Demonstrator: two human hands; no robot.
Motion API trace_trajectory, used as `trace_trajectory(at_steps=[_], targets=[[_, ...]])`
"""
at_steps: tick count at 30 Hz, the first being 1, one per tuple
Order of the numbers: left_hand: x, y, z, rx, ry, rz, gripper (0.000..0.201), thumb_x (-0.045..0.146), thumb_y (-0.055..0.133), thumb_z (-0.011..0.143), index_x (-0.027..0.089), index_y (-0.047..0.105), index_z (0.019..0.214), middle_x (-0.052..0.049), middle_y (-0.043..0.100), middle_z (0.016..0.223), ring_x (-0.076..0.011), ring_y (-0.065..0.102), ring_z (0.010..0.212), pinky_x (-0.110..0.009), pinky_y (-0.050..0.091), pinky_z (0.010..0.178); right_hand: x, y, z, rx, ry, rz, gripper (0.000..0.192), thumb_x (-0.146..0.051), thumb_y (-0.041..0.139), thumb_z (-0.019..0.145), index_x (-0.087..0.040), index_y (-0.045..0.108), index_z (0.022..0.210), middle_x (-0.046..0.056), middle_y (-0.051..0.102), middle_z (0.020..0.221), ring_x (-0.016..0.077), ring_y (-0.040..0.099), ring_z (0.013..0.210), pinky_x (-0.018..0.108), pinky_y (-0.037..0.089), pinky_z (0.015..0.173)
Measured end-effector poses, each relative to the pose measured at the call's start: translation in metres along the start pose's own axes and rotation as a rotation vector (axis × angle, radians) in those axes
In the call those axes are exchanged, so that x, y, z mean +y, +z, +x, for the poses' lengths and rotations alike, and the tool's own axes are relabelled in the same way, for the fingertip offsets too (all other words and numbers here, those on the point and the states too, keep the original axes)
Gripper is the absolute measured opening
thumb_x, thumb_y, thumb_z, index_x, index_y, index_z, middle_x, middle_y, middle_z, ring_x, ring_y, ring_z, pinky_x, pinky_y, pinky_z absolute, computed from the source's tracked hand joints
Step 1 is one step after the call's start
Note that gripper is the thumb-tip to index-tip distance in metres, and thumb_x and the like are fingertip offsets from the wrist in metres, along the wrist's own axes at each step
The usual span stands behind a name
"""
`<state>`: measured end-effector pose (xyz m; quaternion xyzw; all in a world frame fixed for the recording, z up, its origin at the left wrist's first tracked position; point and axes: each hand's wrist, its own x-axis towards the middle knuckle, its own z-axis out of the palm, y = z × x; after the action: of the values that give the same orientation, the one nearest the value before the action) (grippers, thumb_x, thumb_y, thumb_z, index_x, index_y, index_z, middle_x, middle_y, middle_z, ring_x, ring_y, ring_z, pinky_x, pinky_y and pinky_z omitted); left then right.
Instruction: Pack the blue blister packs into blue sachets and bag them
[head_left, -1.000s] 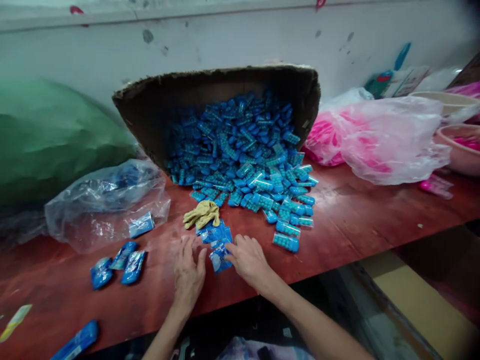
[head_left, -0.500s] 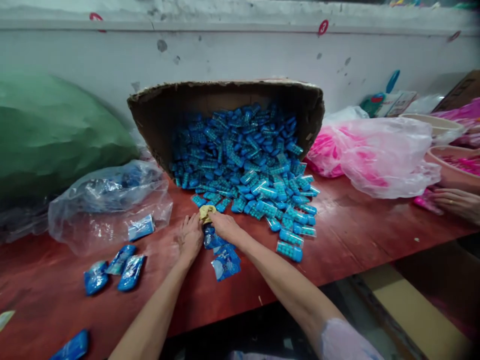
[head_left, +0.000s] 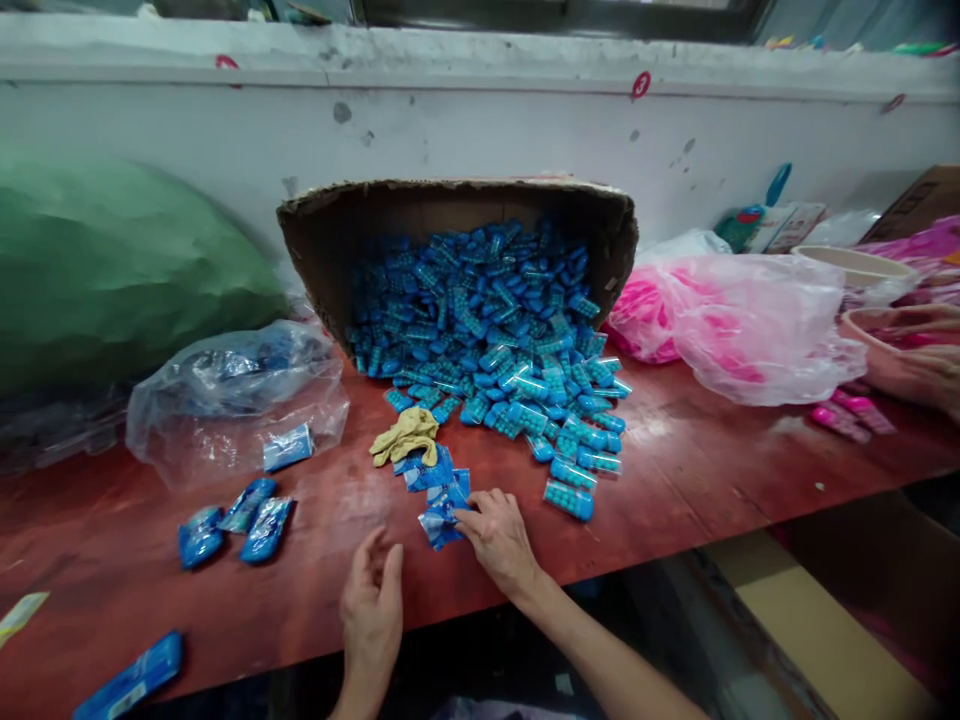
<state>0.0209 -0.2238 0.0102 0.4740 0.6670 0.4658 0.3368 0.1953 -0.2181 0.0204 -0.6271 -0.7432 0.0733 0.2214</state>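
The right hand [head_left: 499,535] pinches the near corner of a small blue packet [head_left: 441,522] on the red table [head_left: 675,470], fingertips closed on its crinkled edge, while the left hand [head_left: 373,605] hovers just beside it with fingers loosely spread and nothing in them. The packet looks feather-light, soft and slick, likely to slide or crumple, so a corner or sealed edge seems the best grip. It lies flat at the near end of a short row of packets [head_left: 427,470], its long axis running roughly away from the person toward the yellow cloth [head_left: 406,436].
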Motion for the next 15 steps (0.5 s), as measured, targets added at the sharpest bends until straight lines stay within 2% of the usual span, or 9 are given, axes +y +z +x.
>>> trace_trajectory(at_steps=[1,3,5,8,10,13,15], targets=[[0.001,0.001,-0.009,-0.044,-0.134,-0.102,0.049,0.046,0.060,0.065,0.018,0.052,0.103,-0.006,0.063,0.080,-0.0174,0.060,0.062,-0.029,0.047,0.053,-0.002,-0.003,-0.001,0.028,0.001,0.017,0.012,-0.027,0.055,0.083,-0.030,0.064,0.090,0.001,0.061,0.092,0.0164,0.047,0.083,0.029,0.030,0.070],[0.008,0.008,-0.018,-0.154,-0.337,-0.288,0.055,0.046,0.066,0.059,0.016,0.052,0.102,-0.005,0.063,0.079,-0.0143,0.059,0.057,-0.024,0.043,0.045,-0.009,-0.012,-0.004,0.083,-0.003,0.049,0.015,-0.026,0.053,0.084,-0.030,0.064,0.094,0.001,0.061,0.094,0.0167,0.048,0.085,0.029,0.031,0.072],[0.020,0.016,-0.019,-0.259,-0.431,-0.422,0.053,0.044,0.070,0.055,0.016,0.055,0.098,-0.005,0.065,0.082,-0.0135,0.060,0.060,-0.022,0.043,0.047,-0.018,-0.021,-0.009,0.126,-0.016,0.085,0.017,-0.024,0.052,0.085,-0.029,0.063,0.096,0.002,0.061,0.095,0.0169,0.048,0.085,0.029,0.033,0.073],[0.039,0.024,-0.017,-0.372,-0.474,-0.558,0.041,0.041,0.070,0.056,0.015,0.062,0.087,-0.004,0.067,0.077,-0.0126,0.059,0.061,-0.021,0.041,0.049,-0.028,-0.030,-0.016,0.159,-0.031,0.179,0.020,-0.022,0.051,0.085,-0.030,0.063,0.099,0.003,0.061,0.092,0.0169,0.049,0.083,0.028,0.036,0.072],[0.048,0.025,-0.017,-0.397,-0.484,-0.609,0.035,0.039,0.070,0.058,0.015,0.064,0.082,-0.003,0.067,0.072,-0.0118,0.058,0.058,-0.020,0.040,0.049,-0.030,-0.032,-0.016,0.175,0.030,0.340,0.027,-0.022,0.054,0.082,-0.029,0.059,0.108,0.004,0.060,0.097,0.0175,0.051,0.086,0.029,0.039,0.076],[0.050,0.024,-0.017,-0.387,-0.478,-0.609,0.032,0.037,0.070,0.057,0.015,0.065,0.079,-0.002,0.067,0.069,-0.0124,0.058,0.057,-0.021,0.041,0.048,-0.026,-0.027,-0.011,0.116,0.237,0.791,0.040,-0.022,0.059,0.075,-0.021,0.054,0.115,0.005,0.061,0.096,0.0165,0.055,0.080,0.028,0.045,0.072],[0.045,0.024,-0.015,-0.353,-0.446,-0.576,0.031,0.037,0.071,0.056,0.014,0.065,0.076,-0.002,0.066,0.067,-0.0128,0.058,0.057,-0.021,0.040,0.047,-0.022,-0.019,-0.006,-0.002,0.330,1.079,0.027,-0.024,0.058,0.073,-0.017,0.062,0.099,0.002,0.062,0.082,0.0144,0.055,0.069,0.025,0.045,0.065]])
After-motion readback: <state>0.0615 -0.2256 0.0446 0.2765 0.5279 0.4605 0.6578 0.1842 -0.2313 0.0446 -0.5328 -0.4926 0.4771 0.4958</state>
